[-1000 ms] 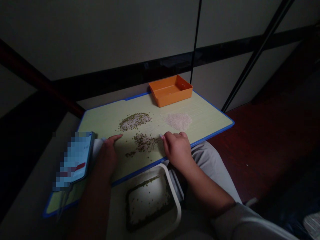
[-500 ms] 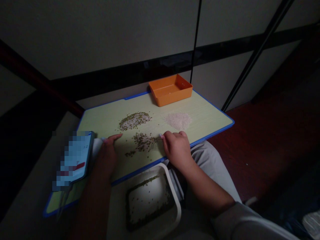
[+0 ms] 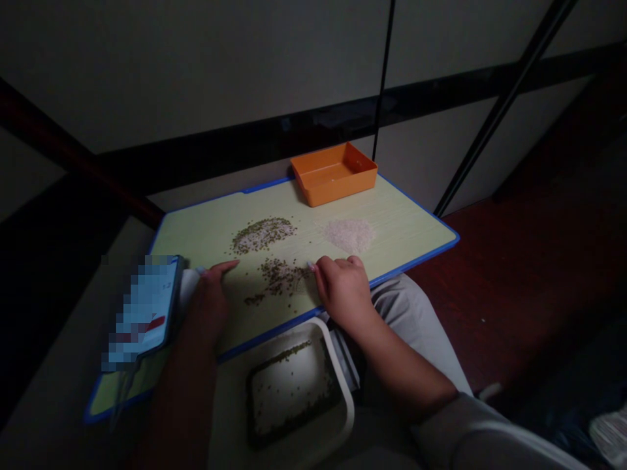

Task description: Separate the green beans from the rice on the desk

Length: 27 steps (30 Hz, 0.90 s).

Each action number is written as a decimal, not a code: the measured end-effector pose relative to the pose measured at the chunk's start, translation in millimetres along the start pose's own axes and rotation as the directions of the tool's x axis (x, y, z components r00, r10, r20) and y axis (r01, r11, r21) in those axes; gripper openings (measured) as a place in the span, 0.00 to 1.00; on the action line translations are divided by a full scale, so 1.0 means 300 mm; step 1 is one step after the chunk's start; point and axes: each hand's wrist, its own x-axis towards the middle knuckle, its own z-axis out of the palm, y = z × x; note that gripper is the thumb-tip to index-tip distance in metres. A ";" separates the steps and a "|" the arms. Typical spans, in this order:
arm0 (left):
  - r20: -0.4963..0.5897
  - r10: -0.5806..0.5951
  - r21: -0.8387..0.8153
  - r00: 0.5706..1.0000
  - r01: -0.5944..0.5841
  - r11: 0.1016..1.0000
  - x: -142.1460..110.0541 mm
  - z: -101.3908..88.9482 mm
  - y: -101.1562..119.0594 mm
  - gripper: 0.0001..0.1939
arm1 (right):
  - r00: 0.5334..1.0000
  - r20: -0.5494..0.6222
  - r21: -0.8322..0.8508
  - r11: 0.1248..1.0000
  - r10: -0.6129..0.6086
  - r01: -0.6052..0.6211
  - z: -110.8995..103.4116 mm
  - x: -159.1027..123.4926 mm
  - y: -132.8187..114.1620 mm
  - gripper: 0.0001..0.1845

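My right hand (image 3: 345, 287) is closed, fingers curled in and the thumb at the edge of a small loose pile of mixed green beans and rice (image 3: 279, 275). Whatever it pinches is too dark and small to make out. To the left of that pile, my left hand (image 3: 214, 287) rests on the board with its index finger stretched out, holding nothing that I can see. Behind the small pile lies a larger heap of green beans mixed with rice (image 3: 264, 235). A heap of white rice (image 3: 349, 234) lies just beyond my right hand.
The pale cutting board (image 3: 406, 228) has a blue rim. An orange tray (image 3: 337, 192) sits at its back edge. A phone (image 3: 147, 313) leans at the left. Below the front edge, a white tub (image 3: 345, 391) holds green beans. Cabinet panels (image 3: 245, 65) stand behind.
My right hand has shifted slightly left towards the small mixed pile. My left hand and the heaps look nearly the same.
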 end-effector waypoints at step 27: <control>-0.011 0.024 -0.034 1.000 -0.025 0.999 -0.009 -0.001 0.016 0.38 | 0.997 0.020 0.104 0.992 -0.081 0.078 -0.016 -0.012 0.005 0.16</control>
